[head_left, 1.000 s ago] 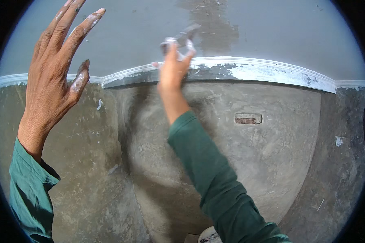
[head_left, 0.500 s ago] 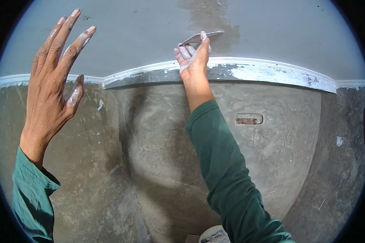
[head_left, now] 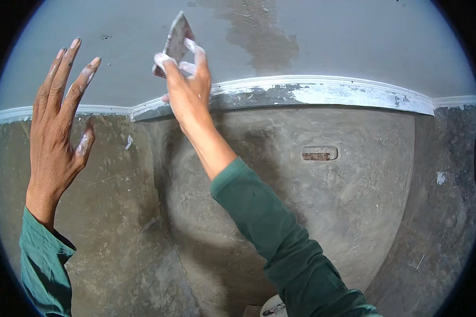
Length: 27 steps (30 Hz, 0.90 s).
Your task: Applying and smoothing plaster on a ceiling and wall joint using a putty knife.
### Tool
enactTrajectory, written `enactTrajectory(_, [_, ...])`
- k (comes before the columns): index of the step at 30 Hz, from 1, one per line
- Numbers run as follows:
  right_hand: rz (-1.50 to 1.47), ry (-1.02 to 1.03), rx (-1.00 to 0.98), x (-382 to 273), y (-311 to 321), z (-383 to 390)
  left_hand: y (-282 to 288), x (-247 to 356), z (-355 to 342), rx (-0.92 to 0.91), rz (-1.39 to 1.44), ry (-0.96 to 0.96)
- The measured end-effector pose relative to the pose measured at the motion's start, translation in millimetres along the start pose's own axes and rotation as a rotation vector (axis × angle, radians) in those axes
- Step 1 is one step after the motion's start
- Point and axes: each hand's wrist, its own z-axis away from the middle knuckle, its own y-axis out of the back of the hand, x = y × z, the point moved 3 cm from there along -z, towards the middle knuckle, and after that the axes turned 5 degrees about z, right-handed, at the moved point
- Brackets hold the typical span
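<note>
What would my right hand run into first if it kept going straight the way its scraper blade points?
Probably the pale ceiling. The right hand holds a putty knife angled up past the white cornice, with nothing else between; depth is unclear, so the blade may already touch.

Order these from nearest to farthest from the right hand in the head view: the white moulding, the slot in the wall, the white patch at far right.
From the right hand:
1. Moulding, just beside and below the hand.
2. Slot, lower right on the grey wall.
3. White patch, far right edge.
</note>
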Motion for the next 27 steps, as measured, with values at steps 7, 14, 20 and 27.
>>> enactTrajectory(7, [-0.349,-0.109,0.44,11,49,-18,1,-6,10,-0.012,0.0,0.017])
enactTrajectory(14, [-0.021,-0.029,0.433,1,-7,-33,-2,4,3,0.034,0.059,0.039])
enactTrajectory(20, [0.064,-0.29,-0.067,74,18,68,1,19,32,0.085,0.179,0.106])
enactTrajectory(27, [-0.291,-1.0,0.05,151,198,364,34,102,239,0.041,0.703,0.793])
